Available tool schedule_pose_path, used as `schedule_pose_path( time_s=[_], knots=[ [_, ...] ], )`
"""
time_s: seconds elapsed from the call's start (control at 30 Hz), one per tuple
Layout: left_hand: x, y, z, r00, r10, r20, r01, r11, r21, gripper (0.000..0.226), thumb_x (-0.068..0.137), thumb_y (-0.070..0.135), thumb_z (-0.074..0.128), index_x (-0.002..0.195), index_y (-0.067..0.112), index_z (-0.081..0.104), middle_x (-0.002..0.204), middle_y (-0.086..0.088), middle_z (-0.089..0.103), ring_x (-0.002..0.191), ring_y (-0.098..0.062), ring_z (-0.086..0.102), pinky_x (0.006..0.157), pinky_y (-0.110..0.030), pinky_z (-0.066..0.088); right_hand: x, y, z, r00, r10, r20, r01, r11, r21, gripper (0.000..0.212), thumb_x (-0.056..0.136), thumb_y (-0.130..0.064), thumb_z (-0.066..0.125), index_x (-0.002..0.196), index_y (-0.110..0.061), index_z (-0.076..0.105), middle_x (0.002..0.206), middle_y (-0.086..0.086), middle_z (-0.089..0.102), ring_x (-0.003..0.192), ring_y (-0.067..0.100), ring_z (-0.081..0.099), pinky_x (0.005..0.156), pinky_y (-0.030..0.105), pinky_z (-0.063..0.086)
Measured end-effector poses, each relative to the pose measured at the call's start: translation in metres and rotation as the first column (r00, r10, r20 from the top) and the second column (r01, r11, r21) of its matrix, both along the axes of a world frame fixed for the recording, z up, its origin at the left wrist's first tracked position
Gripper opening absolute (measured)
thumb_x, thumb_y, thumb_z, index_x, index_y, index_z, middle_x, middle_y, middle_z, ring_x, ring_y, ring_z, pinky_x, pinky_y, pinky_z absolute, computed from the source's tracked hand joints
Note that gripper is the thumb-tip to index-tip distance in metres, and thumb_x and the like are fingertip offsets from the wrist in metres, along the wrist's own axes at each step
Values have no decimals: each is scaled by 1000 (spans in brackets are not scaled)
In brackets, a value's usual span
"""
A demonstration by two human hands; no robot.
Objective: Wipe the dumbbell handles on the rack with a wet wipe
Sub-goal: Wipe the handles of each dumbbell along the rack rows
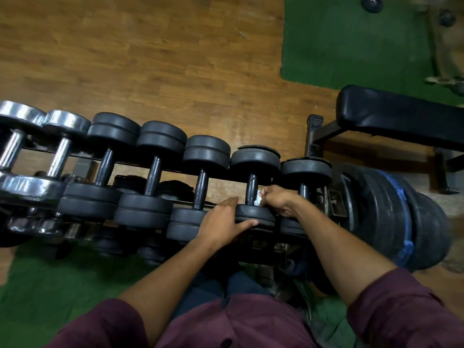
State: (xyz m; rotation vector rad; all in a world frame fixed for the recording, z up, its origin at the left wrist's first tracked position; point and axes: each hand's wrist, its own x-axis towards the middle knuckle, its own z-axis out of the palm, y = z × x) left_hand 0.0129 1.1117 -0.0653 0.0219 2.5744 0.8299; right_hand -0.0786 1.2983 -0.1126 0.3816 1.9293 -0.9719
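- Head view looks down on the rack (226, 180), a row of dumbbells across it, each handle's long axis running away from the person.
- Right hand (277, 200) pinches the white wet wipe (258, 197) against the near end of the second-from-right handle (251, 189), touching its right side.
- Left hand (224, 222) lies with fingers spread and straight on that dumbbell's near plate (253, 215), steadying it.
- Judged next: the right hand, being nearer, strokes along the handle, away from the body.
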Motion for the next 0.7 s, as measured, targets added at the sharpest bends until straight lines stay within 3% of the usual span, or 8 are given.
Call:
schedule_pose_path(
  time_s=[0.1,0.17,0.23,0.33,0.43,0.53,0.63,0.7],
  knots=[
    [0,0,0,1000,5,4,-5,1000,1,86,81,75,64,142,17,49,136,-3,62,121,-25,60,91,-38,52,-6,-1,3,995,103,-7,-102,993,65,31,80,5,61,69,-19,44,68,5,45,64,17,40,54,29,31],
    [-1,0,1,1000,4,0,-4,1000,1,87,82,74,65,144,16,48,137,-3,61,123,-25,59,92,-37,51,-7,-4,1,998,56,-38,-54,997,62,31,78,8,58,69,-19,46,72,8,46,65,19,43,56,30,36],
    [0,0,3,1000,0,2,0,1000,-3,86,82,74,64,144,16,48,138,-3,61,123,-25,59,92,-37,51,-9,-6,-5,982,-170,-87,170,985,-11,29,80,11,53,79,-18,52,86,11,53,72,22,54,60,34,47],
    [0,0,3,1000,0,4,0,1000,1,84,83,73,65,142,15,48,137,-4,61,121,-25,59,92,-38,52,-15,-11,-9,850,-527,1,519,836,-177,37,87,16,44,103,-13,58,105,14,60,96,29,63,78,41,59],
    [0,-1,4,1000,4,12,-4,1000,-1,85,83,73,65,143,15,48,137,-5,61,122,-26,59,93,-38,52,-14,-16,-11,776,-627,64,621,745,-245,38,88,17,39,103,-11,60,108,11,62,98,24,60,80,36,55],
    [0,0,5,1000,-2,21,2,1000,0,86,83,73,65,144,15,47,139,-5,60,124,-25,58,94,-38,51,-11,-15,-15,797,-589,131,604,776,-184,39,91,10,34,102,-7,67,99,12,66,88,22,61,84,37,55],
    [-1,1,4,1000,-9,17,9,1000,-2,85,83,72,65,144,15,48,139,-5,60,124,-25,58,94,-37,50,-8,-7,-15,924,-348,157,364,928,-84,35,92,-7,40,106,-2,72,105,17,73,96,30,67,94,45,54],
    [-2,1,5,1000,-10,16,10,1000,-7,86,83,72,65,145,15,47,140,-4,59,125,-24,57,94,-37,50,-7,-1,-13,968,-186,165,192,981,-17,28,90,-12,44,89,-6,71,98,16,74,92,30,66,85,43,52]
  ],
)
